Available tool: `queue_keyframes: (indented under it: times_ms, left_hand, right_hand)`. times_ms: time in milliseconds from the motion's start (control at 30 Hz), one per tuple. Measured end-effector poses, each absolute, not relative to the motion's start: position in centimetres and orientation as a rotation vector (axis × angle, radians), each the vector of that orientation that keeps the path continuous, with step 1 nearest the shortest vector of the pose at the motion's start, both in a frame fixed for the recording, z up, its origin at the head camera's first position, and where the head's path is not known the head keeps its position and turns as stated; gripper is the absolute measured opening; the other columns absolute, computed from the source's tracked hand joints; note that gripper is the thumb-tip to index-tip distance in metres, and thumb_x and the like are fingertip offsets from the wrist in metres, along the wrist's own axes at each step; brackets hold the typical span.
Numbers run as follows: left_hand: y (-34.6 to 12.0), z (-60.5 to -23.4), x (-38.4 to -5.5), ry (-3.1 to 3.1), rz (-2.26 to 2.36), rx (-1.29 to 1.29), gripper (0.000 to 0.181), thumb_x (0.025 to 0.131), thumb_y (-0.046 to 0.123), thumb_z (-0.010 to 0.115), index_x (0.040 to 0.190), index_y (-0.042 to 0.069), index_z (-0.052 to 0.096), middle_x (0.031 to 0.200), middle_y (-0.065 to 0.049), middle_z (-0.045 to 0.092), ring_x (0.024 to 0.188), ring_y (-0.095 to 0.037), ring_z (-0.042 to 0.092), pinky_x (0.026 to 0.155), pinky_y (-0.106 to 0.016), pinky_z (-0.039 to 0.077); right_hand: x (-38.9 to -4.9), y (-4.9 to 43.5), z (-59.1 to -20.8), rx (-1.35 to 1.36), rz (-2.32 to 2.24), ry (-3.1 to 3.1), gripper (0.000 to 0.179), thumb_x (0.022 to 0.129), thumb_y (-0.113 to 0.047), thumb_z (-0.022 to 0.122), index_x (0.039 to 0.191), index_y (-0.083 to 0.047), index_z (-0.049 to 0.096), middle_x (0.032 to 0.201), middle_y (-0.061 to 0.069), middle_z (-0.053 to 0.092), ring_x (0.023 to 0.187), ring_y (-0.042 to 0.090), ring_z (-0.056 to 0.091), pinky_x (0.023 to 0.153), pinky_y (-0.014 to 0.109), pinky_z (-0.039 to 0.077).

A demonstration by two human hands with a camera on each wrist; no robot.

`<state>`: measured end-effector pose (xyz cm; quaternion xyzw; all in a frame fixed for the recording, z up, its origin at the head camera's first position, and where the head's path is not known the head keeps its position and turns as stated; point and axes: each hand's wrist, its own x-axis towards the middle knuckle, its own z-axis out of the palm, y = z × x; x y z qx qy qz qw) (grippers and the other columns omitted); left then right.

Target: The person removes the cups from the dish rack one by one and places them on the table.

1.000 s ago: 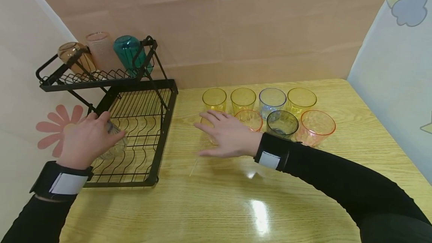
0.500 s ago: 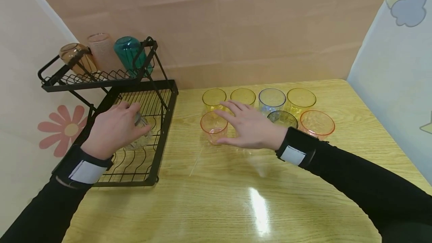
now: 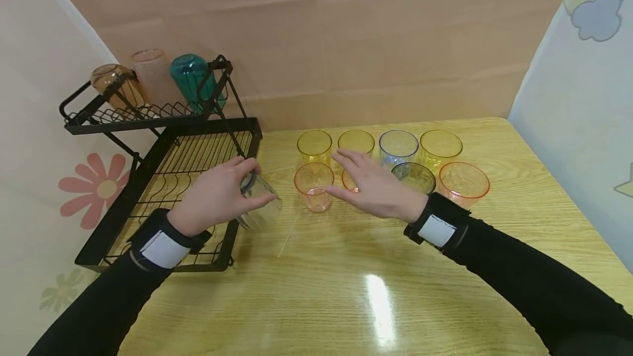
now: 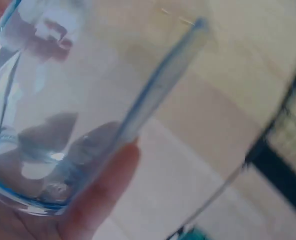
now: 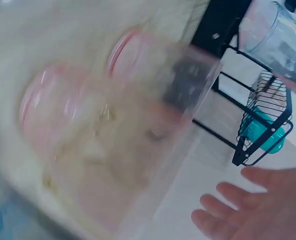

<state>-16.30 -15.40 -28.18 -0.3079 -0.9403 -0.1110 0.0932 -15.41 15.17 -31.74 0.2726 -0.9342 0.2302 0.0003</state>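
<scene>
My left hand [image 3: 217, 196] grips a clear glass [image 3: 262, 205], tilted, beside the right edge of the black dish rack [image 3: 255, 144]. In the left wrist view the glass [image 4: 43, 100] has a bluish edge, and the thumb presses along its side. My right hand [image 3: 378, 188] hovers with fingers spread over the front row of tumblers and holds nothing. A pink tumbler [image 3: 315, 188] stands just left of its fingertips. Another tumbler with an orange-red rim [image 3: 348, 181] is mostly hidden behind that hand.
Farther back stand yellow tumblers [image 3: 442, 144] and a blue-rimmed one [image 3: 398, 144]. A dark grey tumbler [image 3: 414, 176] and another pink one [image 3: 465, 183] are at right. On the rack's upper tier sit an amber glass [image 3: 118, 87], a pink one [image 3: 155, 78] and a teal one [image 3: 192, 78].
My left hand has carried the clear glass rightward from over the rack's lower tier to past its right edge. My right hand has shifted right, uncovering the leftmost pink tumbler.
</scene>
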Motion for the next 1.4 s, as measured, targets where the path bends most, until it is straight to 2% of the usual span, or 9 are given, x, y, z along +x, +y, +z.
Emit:
queue_keyframes:
  times_ms: [200, 400, 533, 767, 900, 1033, 1167, 1267, 1400]
  left_hand:
    - [-13.8, -30.4, -16.1, -2.708, -0.855, -0.921, 0.04, 0.082, 0.034, 0.079, 0.107, 0.008, 0.062, 0.09, -0.002, 0.061, 0.076, -0.017, 0.052, 0.062, -0.033, 0.044]
    - [-12.1, -32.3, -15.5, -2.53, -1.465, -0.781, 0.03, 0.088, 0.018, 0.073, 0.113, 0.006, 0.06, 0.108, -0.007, 0.061, 0.091, -0.019, 0.057, 0.073, -0.035, 0.048]
    - [-11.0, -33.3, -15.4, -2.337, -1.724, -0.686, 0.029, 0.09, 0.012, 0.068, 0.115, 0.001, 0.057, 0.108, -0.011, 0.058, 0.093, -0.02, 0.056, 0.072, -0.029, 0.049]
    - [-9.0, -34.7, -15.1, -2.025, -1.916, -0.565, 0.035, 0.091, 0.015, 0.064, 0.117, -0.004, 0.052, 0.104, -0.011, 0.054, 0.086, -0.019, 0.057, 0.064, -0.024, 0.051]
    - [-7.7, -34.9, -14.9, -1.952, -1.964, -0.563, 0.039, 0.092, 0.018, 0.065, 0.12, -0.004, 0.048, 0.107, -0.011, 0.054, 0.091, -0.022, 0.057, 0.069, -0.026, 0.053]
    - [-6.7, -34.8, -14.7, -1.919, -2.004, -0.582, 0.038, 0.092, 0.013, 0.064, 0.12, -0.005, 0.045, 0.112, -0.013, 0.053, 0.098, -0.028, 0.057, 0.075, -0.03, 0.054]
    - [-6.3, -34.5, -14.7, -1.925, -2.022, -0.609, 0.036, 0.092, 0.009, 0.063, 0.12, -0.005, 0.044, 0.114, -0.016, 0.052, 0.099, -0.03, 0.058, 0.076, -0.036, 0.056]
    - [-6.4, -34.2, -14.9, -1.952, -2.021, -0.649, 0.037, 0.092, 0.008, 0.062, 0.121, -0.006, 0.043, 0.115, -0.018, 0.051, 0.099, -0.03, 0.059, 0.076, -0.039, 0.056]
    - [-6.8, -33.8, -15.2, -2.036, -1.972, -0.744, 0.04, 0.092, 0.01, 0.063, 0.123, -0.006, 0.042, 0.118, -0.02, 0.05, 0.102, -0.031, 0.057, 0.078, -0.037, 0.056]
  right_hand:
    - [-15.1, 13.8, -32.8, 0.777, 1.167, -2.84, 0.08, 0.098, -0.066, 0.027, 0.154, -0.008, 0.024, 0.159, 0.012, 0.019, 0.144, 0.032, 0.016, 0.112, 0.055, 0.019]
    - [-14.8, 12.0, -33.5, 0.664, 1.654, -2.628, 0.081, 0.099, -0.064, 0.027, 0.151, -0.002, 0.027, 0.154, 0.018, 0.028, 0.141, 0.034, 0.026, 0.11, 0.054, 0.023]
    - [-14.6, 10.3, -33.7, 0.524, 2.021, -2.405, 0.08, 0.1, -0.06, 0.027, 0.148, 0.003, 0.03, 0.151, 0.022, 0.032, 0.135, 0.039, 0.034, 0.107, 0.056, 0.029]
    - [-13.7, 7.9, -33.3, 0.282, 2.362, -2.17, 0.101, 0.087, -0.079, 0.033, 0.15, -0.001, 0.023, 0.149, 0.021, 0.029, 0.132, 0.044, 0.035, 0.103, 0.06, 0.033]
    - [-13.2, 7.2, -32.7, 0.216, 2.351, -2.126, 0.081, 0.096, -0.063, 0.03, 0.148, -0.001, 0.024, 0.145, 0.02, 0.03, 0.134, 0.039, 0.029, 0.106, 0.06, 0.023]
    - [-13.0, 6.6, -32.1, 0.12, 2.373, -2.028, 0.06, 0.101, -0.045, 0.032, 0.141, 0.0, 0.032, 0.134, 0.019, 0.039, 0.123, 0.034, 0.04, 0.101, 0.053, 0.033]
    - [-13.0, 6.4, -32.1, 0.033, 2.396, -1.937, 0.05, 0.103, -0.041, 0.036, 0.132, 0.0, 0.039, 0.122, 0.018, 0.046, 0.109, 0.035, 0.051, 0.085, 0.043, 0.048]
    - [-12.8, 6.4, -32.1, 0.02, 2.391, -1.903, 0.047, 0.104, -0.04, 0.036, 0.13, -0.001, 0.041, 0.12, 0.018, 0.048, 0.107, 0.035, 0.053, 0.083, 0.043, 0.051]
    - [-12.7, 6.7, -32.1, 0.061, 2.346, -1.885, 0.042, 0.104, -0.037, 0.036, 0.125, -0.001, 0.042, 0.119, 0.018, 0.047, 0.109, 0.034, 0.052, 0.09, 0.049, 0.045]
